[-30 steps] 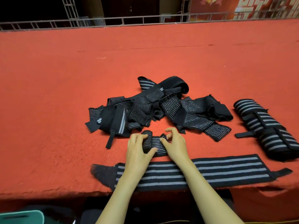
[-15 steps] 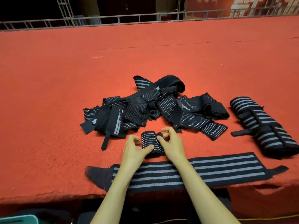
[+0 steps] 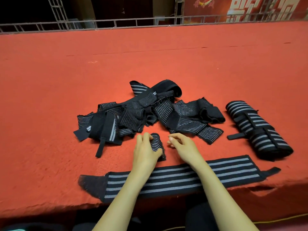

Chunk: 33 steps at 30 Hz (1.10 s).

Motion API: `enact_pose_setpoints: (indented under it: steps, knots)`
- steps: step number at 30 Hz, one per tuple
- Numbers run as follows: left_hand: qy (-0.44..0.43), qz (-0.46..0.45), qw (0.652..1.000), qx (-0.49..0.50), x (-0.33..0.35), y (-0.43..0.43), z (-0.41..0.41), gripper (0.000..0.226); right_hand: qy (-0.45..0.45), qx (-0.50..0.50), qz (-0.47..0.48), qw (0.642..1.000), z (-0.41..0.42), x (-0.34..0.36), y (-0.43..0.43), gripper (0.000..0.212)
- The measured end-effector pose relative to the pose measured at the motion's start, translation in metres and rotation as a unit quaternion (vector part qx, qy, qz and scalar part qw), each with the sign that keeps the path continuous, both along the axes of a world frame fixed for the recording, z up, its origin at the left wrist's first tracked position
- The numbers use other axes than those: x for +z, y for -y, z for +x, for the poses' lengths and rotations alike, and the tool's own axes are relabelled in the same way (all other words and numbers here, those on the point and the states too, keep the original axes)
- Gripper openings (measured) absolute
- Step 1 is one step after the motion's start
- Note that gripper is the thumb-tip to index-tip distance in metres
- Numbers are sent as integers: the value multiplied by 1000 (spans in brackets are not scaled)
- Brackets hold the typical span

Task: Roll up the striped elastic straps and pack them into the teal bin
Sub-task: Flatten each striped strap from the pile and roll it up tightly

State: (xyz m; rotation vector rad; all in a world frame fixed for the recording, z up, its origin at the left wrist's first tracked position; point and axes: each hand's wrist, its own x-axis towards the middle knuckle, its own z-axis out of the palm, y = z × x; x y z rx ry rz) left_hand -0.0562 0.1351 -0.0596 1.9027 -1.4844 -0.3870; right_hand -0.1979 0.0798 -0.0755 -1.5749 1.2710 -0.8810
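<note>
On the red felt table, just before the pile of loose black grey-striped elastic straps, the left hand is gripping the small rolled striped strap alone. The right hand, having just let go, is hovering beside it, loosely curled and empty. Rolling is looking complete. The teal bin is lying out of clear view.

Left hand grips a strap roll; right hand hovers loosely curled

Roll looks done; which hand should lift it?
Left: the left hand grips the roll, fingers curled round it; the right hand sits beside it, apart and holding nothing.
</note>
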Motion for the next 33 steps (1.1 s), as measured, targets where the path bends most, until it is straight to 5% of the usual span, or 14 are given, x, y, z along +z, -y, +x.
enact_pose_setpoints:
  steps: [2,6,12,18,25,33]
  knots:
    - [23,-24,998,-49,-3,2,-11,44,8,-46,-9,999,-11,1,2,10]
    - [-114,-39,981,-152,-4,1,-23,20,-10,-53,22,998,-20,0,6,16]
    - [-205,-32,978,-34,-16,2,-10,43,-124,3,18,992,-17,9,1,40]
    - [-352,62,930,-88,-17,4,-1,66,-64,44,40,996,-21,17,-3,53]
    - [-162,-117,970,-139,-9,-6,6,57,-12,108,-138,984,-14,18,-20,64]
    - [-78,-109,976,-172,-20,-9,10,57,-115,138,-205,962,-4,2,-26,67]
